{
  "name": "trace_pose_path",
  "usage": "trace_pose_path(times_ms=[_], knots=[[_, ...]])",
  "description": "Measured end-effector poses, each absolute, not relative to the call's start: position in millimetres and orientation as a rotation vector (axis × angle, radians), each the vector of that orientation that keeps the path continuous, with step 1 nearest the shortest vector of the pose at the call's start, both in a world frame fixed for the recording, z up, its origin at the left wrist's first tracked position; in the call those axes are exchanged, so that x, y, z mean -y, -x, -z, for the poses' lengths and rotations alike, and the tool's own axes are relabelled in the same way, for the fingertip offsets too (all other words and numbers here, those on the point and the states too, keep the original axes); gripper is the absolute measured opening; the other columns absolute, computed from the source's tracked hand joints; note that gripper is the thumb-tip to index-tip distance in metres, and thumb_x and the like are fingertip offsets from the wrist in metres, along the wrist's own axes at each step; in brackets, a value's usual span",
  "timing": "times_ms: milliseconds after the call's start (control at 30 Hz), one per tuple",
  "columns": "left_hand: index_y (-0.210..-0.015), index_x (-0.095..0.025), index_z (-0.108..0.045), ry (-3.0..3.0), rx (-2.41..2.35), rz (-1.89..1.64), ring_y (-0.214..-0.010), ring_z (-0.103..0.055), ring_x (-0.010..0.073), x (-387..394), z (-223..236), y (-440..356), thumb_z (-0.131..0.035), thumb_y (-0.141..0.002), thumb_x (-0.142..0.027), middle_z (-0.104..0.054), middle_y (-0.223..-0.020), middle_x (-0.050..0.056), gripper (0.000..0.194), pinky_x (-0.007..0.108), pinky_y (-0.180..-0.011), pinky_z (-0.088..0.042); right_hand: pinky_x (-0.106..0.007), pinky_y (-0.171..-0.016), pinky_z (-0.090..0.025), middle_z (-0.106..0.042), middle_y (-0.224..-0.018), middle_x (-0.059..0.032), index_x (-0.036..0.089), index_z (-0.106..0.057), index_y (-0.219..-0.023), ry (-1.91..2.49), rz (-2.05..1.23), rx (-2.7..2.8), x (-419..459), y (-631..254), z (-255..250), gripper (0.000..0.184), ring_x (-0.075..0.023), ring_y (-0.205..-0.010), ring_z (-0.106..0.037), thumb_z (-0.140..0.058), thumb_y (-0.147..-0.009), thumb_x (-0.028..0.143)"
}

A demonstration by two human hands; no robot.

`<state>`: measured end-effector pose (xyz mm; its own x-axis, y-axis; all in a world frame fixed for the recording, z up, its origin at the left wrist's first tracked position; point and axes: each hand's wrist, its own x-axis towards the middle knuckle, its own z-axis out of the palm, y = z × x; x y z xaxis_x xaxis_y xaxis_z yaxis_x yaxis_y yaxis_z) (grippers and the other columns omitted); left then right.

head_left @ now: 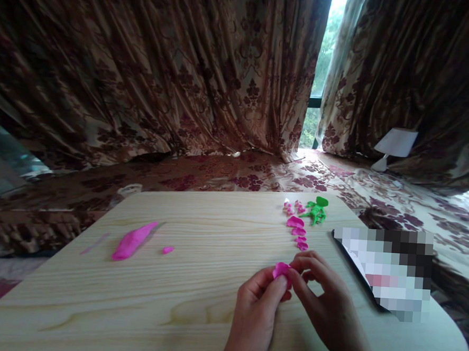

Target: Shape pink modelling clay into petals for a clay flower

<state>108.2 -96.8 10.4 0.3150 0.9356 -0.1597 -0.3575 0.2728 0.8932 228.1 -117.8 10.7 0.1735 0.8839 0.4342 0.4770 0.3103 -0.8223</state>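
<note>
My left hand (259, 300) and my right hand (322, 292) meet over the near right part of a pale wooden table (195, 300). Both pinch one small pink clay piece (281, 270) between their fingertips. Just beyond them lies a short row of flattened pink clay petals (298, 232). Farther back are small pink bits (292, 206) and a green clay stem with leaves (315, 210). A larger pink clay lump (132, 241) lies at the left of the table, with a tiny pink crumb (168, 250) beside it.
A blurred-out flat object (387, 269) lies at the table's right edge. A thin pale pink stick (94, 243) rests left of the lump. Patterned brown curtains (185, 72) hang behind, over a flowered bedspread (258, 177). A white lamp (394, 145) stands at the back right.
</note>
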Motion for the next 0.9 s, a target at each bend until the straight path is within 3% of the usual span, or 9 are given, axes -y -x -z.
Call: trace_pose_path(times_ms=[267, 467, 733, 900], knots=[[-0.09, -0.014, -0.069, -1.248, -0.953, -0.976, -0.07, -0.058, 0.0145, 91.8, -17.5, -102.8, -0.056, -0.079, -0.033, -0.066, -0.072, 0.005, 0.026, 0.025, -0.067, -0.044, -0.023, -0.062, -0.052, -0.067, -0.078, -0.0028, 0.019, -0.062, -0.084, 1.374, -0.575, 1.323, 123.3, -242.9, -10.4, 0.014, -0.0153, -0.068, -0.063, -0.063, -0.078, 0.031], [-0.099, -0.016, -0.064, -1.516, -1.083, -1.049, -0.076, -0.059, 0.0166, 76.7, -21.5, -100.5, -0.056, -0.079, -0.036, -0.067, -0.085, 0.006, 0.029, 0.028, -0.071, -0.045, -0.024, -0.059, -0.049, -0.068, -0.075, -0.0031, 0.018, -0.063, -0.085, 1.541, -0.609, 1.301, 114.1, -279.7, -7.6, 0.02, -0.016, -0.066, -0.062, -0.057, -0.081, 0.037], [-0.087, -0.018, -0.065, -1.854, -1.078, -1.039, -0.076, -0.058, 0.0159, 70.8, -8.9, -108.1, -0.049, -0.082, -0.027, -0.063, -0.085, 0.005, 0.019, 0.029, -0.072, -0.045, -0.026, -0.06, -0.044, -0.068, -0.071, -0.0036, 0.019, -0.068, -0.082, 1.825, -0.368, 1.522, 99.1, -296.0, 1.7, 0.021, -0.0183, -0.064, -0.062, -0.05, -0.082, 0.03], [-0.091, -0.02, -0.064, -2.237, -1.114, -0.919, -0.086, -0.055, 0.0196, 72.1, -2.6, -120.4, -0.046, -0.083, -0.021, -0.06, -0.091, 0.006, 0.02, 0.034, -0.079, -0.042, -0.027, -0.061, -0.04, -0.066, -0.074, -0.0038, 0.02, -0.068, -0.079, 1.926, -0.071, 1.652, 99.8, -296.3, 6.0, 0.021, -0.0173, -0.065, -0.06, -0.048, -0.083, 0.026]])
